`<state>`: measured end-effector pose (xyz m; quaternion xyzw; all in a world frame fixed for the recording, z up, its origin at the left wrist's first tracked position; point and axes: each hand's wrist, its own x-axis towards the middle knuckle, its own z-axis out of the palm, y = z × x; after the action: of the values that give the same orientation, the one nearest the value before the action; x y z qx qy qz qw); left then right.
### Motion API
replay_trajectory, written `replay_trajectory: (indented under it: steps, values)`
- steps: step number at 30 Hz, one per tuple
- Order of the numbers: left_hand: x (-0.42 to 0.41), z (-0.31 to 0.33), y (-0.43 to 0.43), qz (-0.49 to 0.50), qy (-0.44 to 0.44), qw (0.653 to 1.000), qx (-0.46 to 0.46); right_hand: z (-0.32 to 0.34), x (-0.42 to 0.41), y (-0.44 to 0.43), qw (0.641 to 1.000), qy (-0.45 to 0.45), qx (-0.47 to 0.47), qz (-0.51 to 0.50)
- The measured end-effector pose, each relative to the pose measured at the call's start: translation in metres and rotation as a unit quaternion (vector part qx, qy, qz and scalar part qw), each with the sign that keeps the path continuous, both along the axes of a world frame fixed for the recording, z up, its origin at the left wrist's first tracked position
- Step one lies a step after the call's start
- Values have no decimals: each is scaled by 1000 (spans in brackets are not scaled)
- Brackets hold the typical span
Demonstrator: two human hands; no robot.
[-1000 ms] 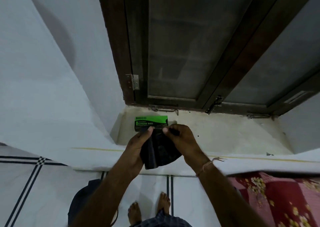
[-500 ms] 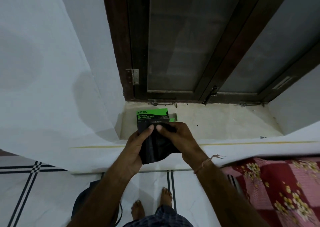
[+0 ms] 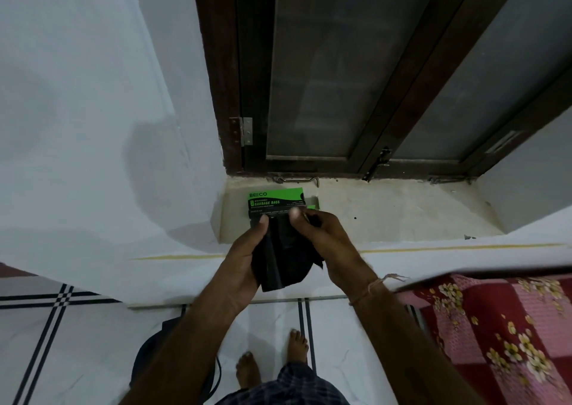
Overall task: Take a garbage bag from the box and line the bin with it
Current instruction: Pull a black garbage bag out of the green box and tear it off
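Note:
A green and black garbage bag box lies on the pale window sill, near its left end. Just in front of it I hold a folded black garbage bag with both hands. My left hand grips its left side with the thumb on the top edge. My right hand pinches the top right edge. The bag hangs down between my palms, partly crumpled. A dark rounded object, possibly the bin, stands on the floor behind my left forearm, mostly hidden.
A dark wooden window frame with shut panes rises behind the sill. White walls flank it. A red floral bedspread fills the lower right. My bare feet stand on white floor tiles with black lines.
The view has shifted slightly; both hands keep hold of the black bag in front of the box, thumbs working along its top edge. The box has not moved.

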<state>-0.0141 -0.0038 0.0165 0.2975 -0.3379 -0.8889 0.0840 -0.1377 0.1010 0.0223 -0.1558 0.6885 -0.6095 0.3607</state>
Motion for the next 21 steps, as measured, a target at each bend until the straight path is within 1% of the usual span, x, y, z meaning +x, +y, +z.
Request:
replay_trajectory:
  steps: [2, 3, 6, 10, 11, 14, 16, 17, 19, 21]
  values:
    - [1, 1, -1, 1, 3, 1000, -3, -3, 2, -2, 999, 43, 22, 10]
    - [2, 1, -2, 0, 1, 1000, -6, -5, 2, -3, 998, 47, 29, -2]
    - [3, 3, -3, -3, -5, 1000, -6, -9, 2, -5, 998, 23, 29, -41]
    - [8, 4, -5, 4, -5, 1000, 11, -9, -3, -7, 994, 56, 45, -78]
    - [8, 4, -4, 1, -8, 1000, 10, -8, -3, -8, 995, 52, 41, -80]
    - [9, 7, -2, -6, 2, 1000, 9, 1, 2, -7, 999, 10, 13, -45]
    - [9, 7, -2, -5, 7, 1000, 2, 3, 5, -5, 1000, 26, 11, 5]
    - [9, 7, -2, -4, 8, 1000, -4, 2, 6, -4, 999, 42, 13, 12]
    - [8, 5, -2, 1, 6, 1000, -13, -2, 4, -4, 999, 48, 15, -2]
    - [8, 4, -1, 13, 7, 1000, -9, -6, 1, -2, 999, 30, 9, -17]
